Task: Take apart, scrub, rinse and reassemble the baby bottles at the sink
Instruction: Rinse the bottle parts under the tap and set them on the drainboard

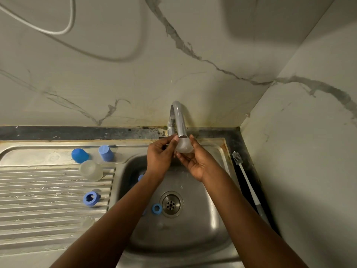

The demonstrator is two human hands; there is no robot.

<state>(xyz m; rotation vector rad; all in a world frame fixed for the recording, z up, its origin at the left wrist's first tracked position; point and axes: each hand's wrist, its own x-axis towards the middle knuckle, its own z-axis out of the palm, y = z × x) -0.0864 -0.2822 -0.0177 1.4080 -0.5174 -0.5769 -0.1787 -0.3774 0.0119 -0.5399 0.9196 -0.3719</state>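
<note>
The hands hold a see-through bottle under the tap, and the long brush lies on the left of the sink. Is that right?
Not quite. The brush lies to the right of the sink, on the dark edge by the wall, as the head view shows. The rest is right: the left hand and the right hand hold the see-through bottle under the tap.
</note>
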